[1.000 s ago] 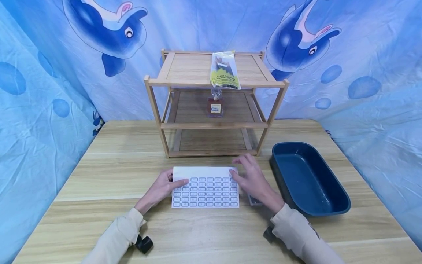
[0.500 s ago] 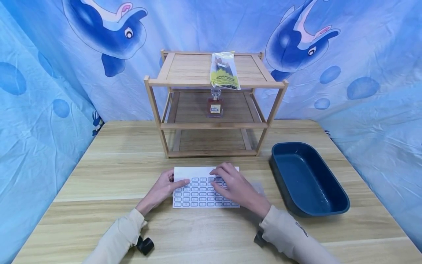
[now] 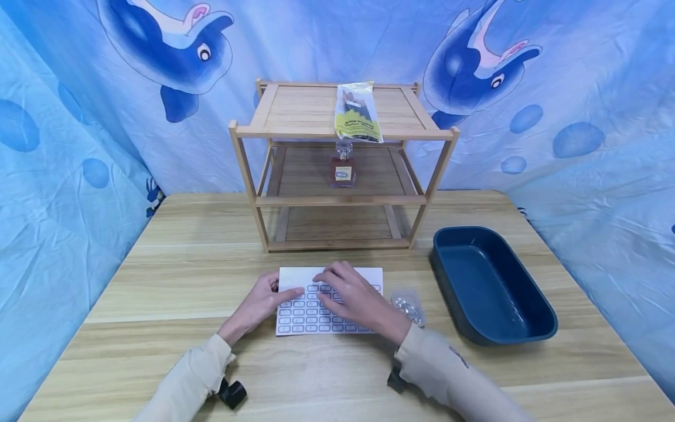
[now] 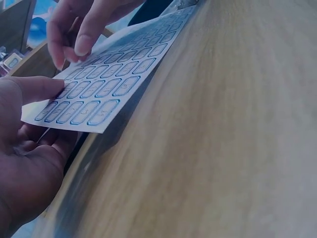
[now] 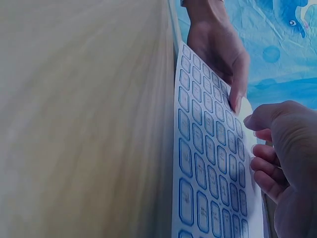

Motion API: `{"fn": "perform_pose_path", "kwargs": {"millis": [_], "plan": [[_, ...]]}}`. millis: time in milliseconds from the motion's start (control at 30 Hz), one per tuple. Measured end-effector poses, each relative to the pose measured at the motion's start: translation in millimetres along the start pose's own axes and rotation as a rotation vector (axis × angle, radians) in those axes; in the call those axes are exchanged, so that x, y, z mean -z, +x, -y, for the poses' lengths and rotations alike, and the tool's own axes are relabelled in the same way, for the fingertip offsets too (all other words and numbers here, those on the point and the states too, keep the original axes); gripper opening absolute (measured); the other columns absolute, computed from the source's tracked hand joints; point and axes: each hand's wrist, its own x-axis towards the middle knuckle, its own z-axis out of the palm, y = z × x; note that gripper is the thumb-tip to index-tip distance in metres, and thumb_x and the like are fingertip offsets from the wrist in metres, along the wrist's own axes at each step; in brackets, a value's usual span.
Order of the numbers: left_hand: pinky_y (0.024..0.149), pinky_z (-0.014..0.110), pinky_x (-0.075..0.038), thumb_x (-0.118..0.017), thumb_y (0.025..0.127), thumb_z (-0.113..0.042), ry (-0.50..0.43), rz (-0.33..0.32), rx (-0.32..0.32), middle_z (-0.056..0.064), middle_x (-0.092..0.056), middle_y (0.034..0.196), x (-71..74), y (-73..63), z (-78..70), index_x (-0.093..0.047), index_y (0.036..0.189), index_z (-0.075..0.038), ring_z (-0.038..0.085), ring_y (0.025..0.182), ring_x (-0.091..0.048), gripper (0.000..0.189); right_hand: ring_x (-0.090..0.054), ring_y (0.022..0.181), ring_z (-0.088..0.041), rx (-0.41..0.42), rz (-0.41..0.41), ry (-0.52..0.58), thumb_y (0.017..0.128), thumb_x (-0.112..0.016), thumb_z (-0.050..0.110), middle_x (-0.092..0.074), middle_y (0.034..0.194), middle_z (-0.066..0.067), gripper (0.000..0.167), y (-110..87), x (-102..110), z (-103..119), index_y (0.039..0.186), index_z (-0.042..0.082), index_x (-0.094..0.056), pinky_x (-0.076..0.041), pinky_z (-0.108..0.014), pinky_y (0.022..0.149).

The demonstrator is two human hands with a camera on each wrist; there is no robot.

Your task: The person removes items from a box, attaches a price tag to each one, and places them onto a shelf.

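A white sheet of blue-bordered label stickers (image 3: 311, 319) lies tilted close over the table in the head view. My left hand (image 3: 258, 305) pinches its left edge, thumb on top and fingers beneath, as the left wrist view also shows. My right hand (image 3: 355, 299) is over the sheet's upper middle, thumb and fingertips apart near the top row of labels. In the right wrist view the thumb (image 5: 267, 114) of this hand points at the sheet (image 5: 208, 148), with the other fingers loosely bent and nothing visible between them. Part of the labels is hidden under the right hand.
A small clear bag of shiny silvery pieces (image 3: 408, 308) lies right of the sheet, beside a dark blue bin (image 3: 527, 340). Behind stands a three-tier wooden shelf (image 3: 343, 200) holding a perfume bottle (image 3: 343, 173) and a yellow-and-clear packet (image 3: 357, 114).
My right hand has moved left from the sheet's right edge to over its upper middle, uncovering the small clear bag. My left hand keeps its hold on the sheet.
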Motion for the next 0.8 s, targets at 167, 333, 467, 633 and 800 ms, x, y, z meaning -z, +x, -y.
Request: {"fn": "perform_pose_path", "kwargs": {"millis": [167,333,467,633,800], "plan": [[0.076,0.028,-0.058,-0.070,0.096,-0.006,0.011,-0.013,0.010,0.021,-0.073,0.104,-0.5,-0.3,0.3,-0.059,0.124,0.016,0.017,0.085,-0.072,0.038,-0.058,0.105,-0.017,0.001,0.004,-0.004,0.093,-0.078,0.015,-0.061,0.111,-0.004,0.028,3.5,-3.8,0.5,0.119,0.007,-0.070,-0.052,-0.028,0.091],[0.075,0.028,-0.059,-0.070,0.096,-0.007,0.029,-0.018,0.009,0.021,-0.073,0.104,-1.1,-0.4,-0.7,-0.059,0.124,0.016,0.018,0.085,-0.072,0.038,-0.058,0.104,-0.018,0.002,0.002,-0.011,0.093,-0.078,0.016,-0.060,0.110,-0.004,0.027,5.1,-6.5,1.1,0.118,0.008,-0.070,-0.052,-0.028,0.090],[0.076,0.028,-0.058,-0.071,0.096,-0.008,0.044,-0.024,0.012,0.020,-0.074,0.102,-2.2,-0.9,-2.3,-0.060,0.124,0.015,0.019,0.085,-0.072,0.037,-0.057,0.102,-0.018,0.000,0.009,-0.019,0.093,-0.078,0.017,-0.060,0.109,-0.004,0.027,6.0,-7.6,1.9,0.117,0.008,-0.070,-0.052,-0.028,0.089],[0.074,0.028,-0.058,-0.071,0.096,-0.007,0.058,-0.030,0.014,0.020,-0.074,0.101,-4.4,-1.5,-3.5,-0.060,0.123,0.015,0.020,0.084,-0.072,0.037,-0.057,0.103,-0.018,-0.013,0.027,-0.032,0.094,-0.078,0.017,-0.059,0.111,-0.004,0.026,5.1,-7.6,3.4,0.117,0.010,-0.070,-0.052,-0.028,0.089],[0.072,0.027,-0.058,-0.072,0.095,-0.007,0.065,-0.038,0.012,0.019,-0.074,0.099,-5.6,-0.7,-4.1,-0.060,0.123,0.014,0.020,0.082,-0.072,0.037,-0.057,0.105,-0.020,-0.006,0.021,-0.027,0.093,-0.078,0.015,-0.059,0.112,-0.005,0.024,4.9,-6.8,3.6,0.115,0.010,-0.069,-0.052,-0.030,0.090]]}}
